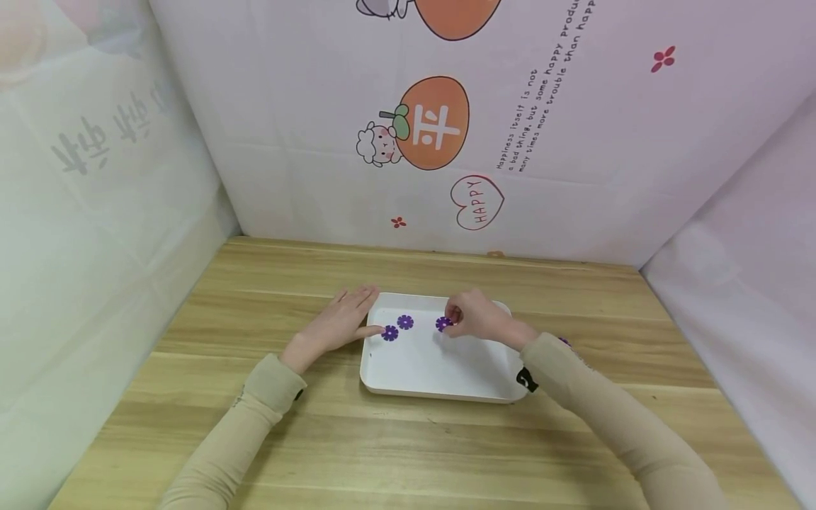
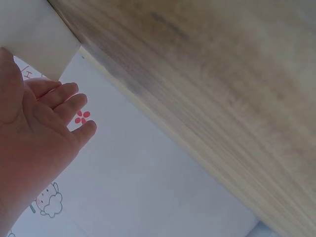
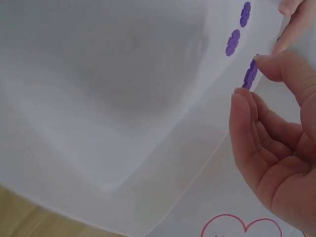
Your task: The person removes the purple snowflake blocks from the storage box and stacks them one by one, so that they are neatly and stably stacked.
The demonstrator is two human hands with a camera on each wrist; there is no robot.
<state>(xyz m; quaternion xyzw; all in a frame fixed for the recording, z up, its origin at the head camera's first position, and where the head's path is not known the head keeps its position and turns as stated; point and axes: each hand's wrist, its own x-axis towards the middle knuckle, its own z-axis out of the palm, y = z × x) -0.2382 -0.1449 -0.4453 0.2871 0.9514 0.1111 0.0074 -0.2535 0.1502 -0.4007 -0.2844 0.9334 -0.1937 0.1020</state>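
Observation:
My right hand pinches a purple flower-shaped plastic disc by its edges, above the white tray. In the right wrist view, thumb and fingertips hold that disc on edge. Two more purple discs lie in the tray's far left part: one disc and, lower left of it, another disc. With straight fingers my left hand rests at the tray's left rim, its thumb reaching inside to the nearer disc. The left wrist view shows the left palm but no disc.
Right of the tray, a purple piece lies on the wooden table, partly hidden by the right sleeve. A black object sits by the right cuff. White printed sheets wall the table's back and sides.

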